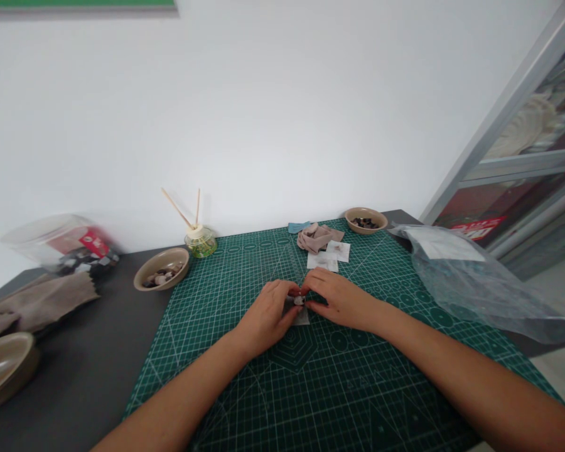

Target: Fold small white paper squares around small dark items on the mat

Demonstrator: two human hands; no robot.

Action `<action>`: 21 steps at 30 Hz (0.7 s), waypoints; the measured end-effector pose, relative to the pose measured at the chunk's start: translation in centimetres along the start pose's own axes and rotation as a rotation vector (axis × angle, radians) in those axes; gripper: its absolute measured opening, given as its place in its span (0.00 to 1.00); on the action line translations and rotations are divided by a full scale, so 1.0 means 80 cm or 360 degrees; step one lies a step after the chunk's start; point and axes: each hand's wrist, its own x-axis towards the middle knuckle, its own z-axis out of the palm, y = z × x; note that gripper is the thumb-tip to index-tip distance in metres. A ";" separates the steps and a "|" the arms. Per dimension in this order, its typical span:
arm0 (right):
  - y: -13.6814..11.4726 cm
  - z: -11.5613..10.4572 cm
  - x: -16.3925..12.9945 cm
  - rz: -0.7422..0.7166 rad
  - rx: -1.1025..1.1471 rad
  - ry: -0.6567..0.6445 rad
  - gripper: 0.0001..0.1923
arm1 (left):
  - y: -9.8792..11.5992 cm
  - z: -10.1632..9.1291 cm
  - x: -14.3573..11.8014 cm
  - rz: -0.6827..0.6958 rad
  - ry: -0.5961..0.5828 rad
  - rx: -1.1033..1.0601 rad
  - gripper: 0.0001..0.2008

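Both my hands meet over the middle of a green cutting mat (311,376). My left hand (266,317) and my right hand (339,298) pinch a small pale button-like piece (299,301) between their fingertips, over a little white fabric square (303,316) lying on the mat. Just beyond my hands lie two more white fabric squares (332,256) and a crumpled beige cloth (316,237). What exactly sits between the fingers is partly hidden.
A tan bowl of small pieces (162,269) and a reed diffuser (200,242) stand at the mat's far left. Another tan bowl (366,220) sits far right. A clear plastic bag (471,276) lies right. Brown cloth (37,301), a plastic jar (61,242) and another bowl (4,367) are left.
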 end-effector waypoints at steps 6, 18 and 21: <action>-0.003 -0.001 0.000 -0.0010 0.0019 -0.0004 0.08 | 0.001 0.000 0.001 -0.0050 0.0016 -0.0009 0.12; -0.001 0.001 0.000 -0.0049 0.0000 -0.0008 0.06 | 0.000 0.001 0.002 -0.0113 0.0014 -0.0029 0.09; -0.001 0.002 0.000 -0.0045 -0.0005 -0.0014 0.05 | 0.000 0.001 0.002 -0.0124 0.0001 -0.0039 0.09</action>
